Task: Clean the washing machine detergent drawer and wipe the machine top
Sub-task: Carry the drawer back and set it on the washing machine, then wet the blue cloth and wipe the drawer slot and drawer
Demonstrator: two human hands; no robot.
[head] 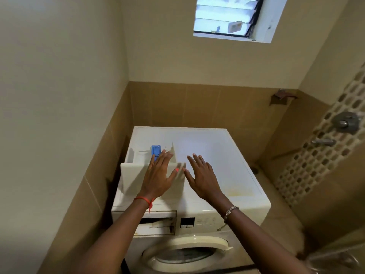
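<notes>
From my remote seat, the white front-loading washing machine [197, 216] reads as smooth plastic. Its flat top panel [215, 151] has a soft sheen, dulled by a yellowish stained patch near the front right corner. On the left of that top, the white moulded plastic detergent drawer [134, 175] looks semi-matt, and its small blue plastic insert [155, 152] looks glossier. The cream plastic door ring [197, 241] on the machine's front is smooth and shiny. Behind the machine I see large brown wall tiles [197, 105] with a satin glaze. To its right are a beige-and-brown mosaic tile band [308, 171] and polished metal tap fittings [345, 121]. Above the machine, a red thread cord [144, 199] and a silver metal-link bracelet [231, 210] circle the wrists.
</notes>
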